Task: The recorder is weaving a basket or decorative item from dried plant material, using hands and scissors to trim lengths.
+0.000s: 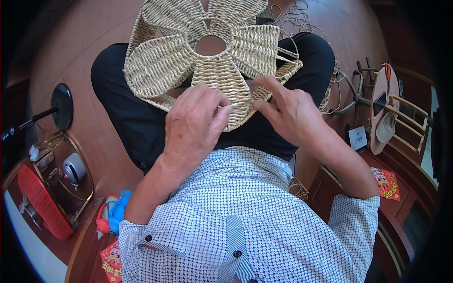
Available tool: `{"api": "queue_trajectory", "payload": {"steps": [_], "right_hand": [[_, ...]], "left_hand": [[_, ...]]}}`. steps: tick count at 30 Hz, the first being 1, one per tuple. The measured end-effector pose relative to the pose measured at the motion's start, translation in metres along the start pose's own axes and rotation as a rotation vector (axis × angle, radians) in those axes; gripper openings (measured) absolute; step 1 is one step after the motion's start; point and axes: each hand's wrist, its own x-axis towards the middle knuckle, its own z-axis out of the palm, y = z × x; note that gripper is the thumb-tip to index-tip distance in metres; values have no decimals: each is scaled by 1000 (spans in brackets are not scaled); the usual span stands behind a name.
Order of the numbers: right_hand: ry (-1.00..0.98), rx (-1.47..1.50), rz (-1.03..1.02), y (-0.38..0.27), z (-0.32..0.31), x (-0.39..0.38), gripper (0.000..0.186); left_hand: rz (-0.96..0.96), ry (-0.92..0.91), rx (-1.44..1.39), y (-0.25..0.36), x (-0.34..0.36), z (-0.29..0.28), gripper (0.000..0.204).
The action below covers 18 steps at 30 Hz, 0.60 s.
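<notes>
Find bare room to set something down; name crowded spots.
Bare floor lies between black disc and left knee. Crowded: around right knee, with tangled cord; the nearest petal, left hand over it, right hand at its edge.

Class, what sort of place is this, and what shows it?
Likely a home room used for weaving: a flower-shaped woven piece, a tangle of cord, and a red festive decoration.

Dressed in a pale short-sleeved shirt (283, 207) covered in a fine dark grid, closed by dark round buttons (237, 253) down a diagonally striped placket (234, 231). Trimmed at left with a striped pocket edge (163, 249). Clad farther off in black trousers (113, 85). Bare from sleeves (362, 224) to hands (196, 118).
</notes>
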Motion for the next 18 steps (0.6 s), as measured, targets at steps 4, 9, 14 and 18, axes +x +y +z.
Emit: {"api": "queue_trajectory", "payload": {"steps": [4,9,14,18], "right_hand": [[213,-348,-121,-12,9,-20,39],[418,-153,-295,-17,30,-13,37],[396,243,-355,-20,52,3,26],[389,458,-232,-21,55,4,15]], "left_hand": [[-135,-44,-147,-3,-3,-19,9],[-175,-97,-208,-4,-1,-32,9],[-194,-120,-259,-2,1,-36,10],[-264,-44,-290,-6,-6,-33,10]]}}
